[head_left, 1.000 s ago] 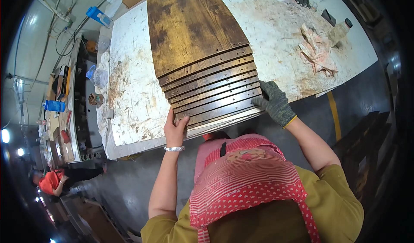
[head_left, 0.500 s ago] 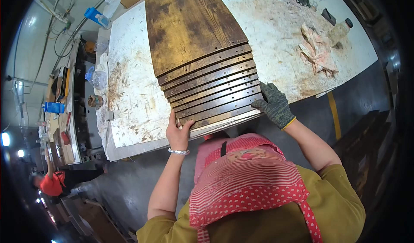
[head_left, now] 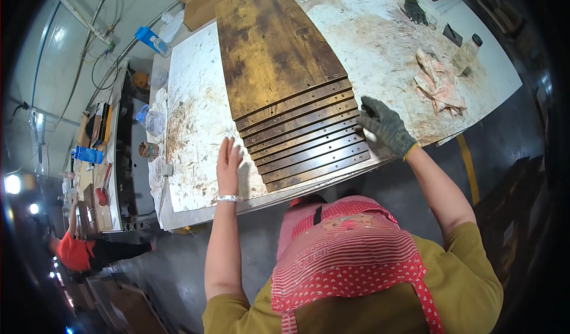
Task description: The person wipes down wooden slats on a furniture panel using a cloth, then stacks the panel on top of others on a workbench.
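Between the two hands lies the stack of dark wooden boards point(head_left: 297, 108), fanned out in steps on the stained white worktable point(head_left: 196, 126). Left hand point(head_left: 228, 165), bare with a bracelet at the wrist, lies flat and open on the tabletop just left of the stack's lower edges, fingers spread, gripping nothing. Right hand point(head_left: 385, 126), in a grey work glove, presses against the stack's right side, fingers curled loosely over the board ends. Beyond the right hand, a crumpled rag point(head_left: 438, 85) and a small bottle point(head_left: 466, 52) sit well apart.
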The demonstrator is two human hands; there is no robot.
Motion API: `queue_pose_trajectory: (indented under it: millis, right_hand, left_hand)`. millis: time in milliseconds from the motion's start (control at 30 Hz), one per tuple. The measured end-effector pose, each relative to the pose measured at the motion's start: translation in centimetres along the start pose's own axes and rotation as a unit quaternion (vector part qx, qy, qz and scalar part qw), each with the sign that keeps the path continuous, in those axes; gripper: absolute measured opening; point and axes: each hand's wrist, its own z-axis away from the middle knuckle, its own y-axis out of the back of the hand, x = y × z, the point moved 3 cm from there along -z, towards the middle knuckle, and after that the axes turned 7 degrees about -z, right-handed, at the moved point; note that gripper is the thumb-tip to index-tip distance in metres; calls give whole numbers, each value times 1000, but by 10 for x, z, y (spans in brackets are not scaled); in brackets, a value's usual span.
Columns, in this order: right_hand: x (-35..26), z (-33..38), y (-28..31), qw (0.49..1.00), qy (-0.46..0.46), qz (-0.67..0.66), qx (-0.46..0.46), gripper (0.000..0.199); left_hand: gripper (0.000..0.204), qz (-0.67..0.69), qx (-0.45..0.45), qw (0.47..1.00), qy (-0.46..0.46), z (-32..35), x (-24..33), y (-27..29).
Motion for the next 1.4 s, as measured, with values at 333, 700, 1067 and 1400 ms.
queue_pose_trajectory:
  millis: [333, 700, 1067, 1400]
  right_hand:
    - [-44, -75, -27, 985, 23, 132, 109, 70]
    - [-26, -40, -26, 997, 45, 44, 41, 84]
    - [-25, -41, -28, 993, 36, 79, 74, 77]
    - [-7, -15, -37, 997, 14, 33, 66, 76]
  left_hand:
    - [54, -214, 55, 965, -144, -67, 30, -41]
    - [79, -107, -97, 986, -86, -26, 25, -37]
    - [72, -155, -33, 980, -117, -30, 23, -33]
    - [59, -111, -89, 990, -12, -5, 1, -34]
